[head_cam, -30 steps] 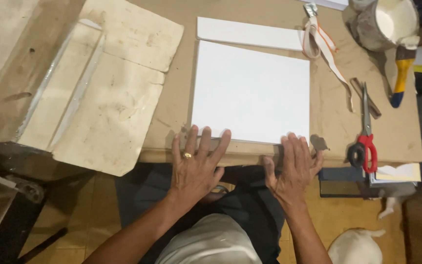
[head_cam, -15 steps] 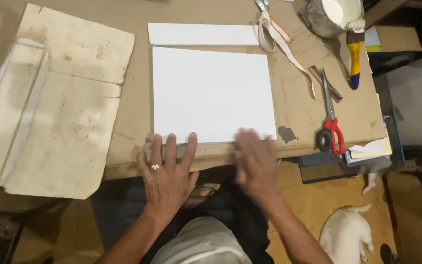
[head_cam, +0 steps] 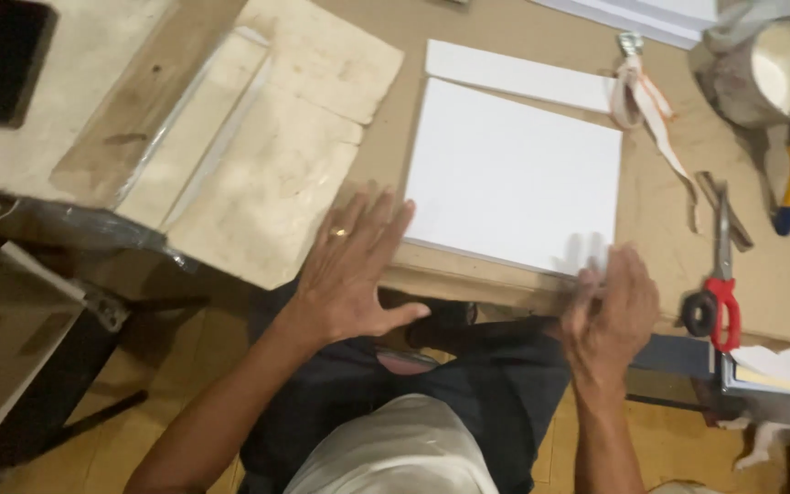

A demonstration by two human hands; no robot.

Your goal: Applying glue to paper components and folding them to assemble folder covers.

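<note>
The left hand (head_cam: pixel 349 270) had lifted, fingers spread and empty, beside the white board (head_cam: pixel 514 174). The right hand (head_cam: pixel 610 306) had slid to its near corner, fingers touching it, grip unclear.

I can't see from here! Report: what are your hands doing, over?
Left hand flat, fingers spread, at white board's near-left corner. Right hand on its near-right edge. Red-handled scissors lie right, clear of both.

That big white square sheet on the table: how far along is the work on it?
The flat white square sheet already lies squared on the brown cardboard-covered table, with a narrow white strip beside its far edge. In hand: the left hand is spread by its near left corner, and the right hand touches its near right edge. The red-handled scissors lie unused to the right, so any cutting looks still ahead.
</note>
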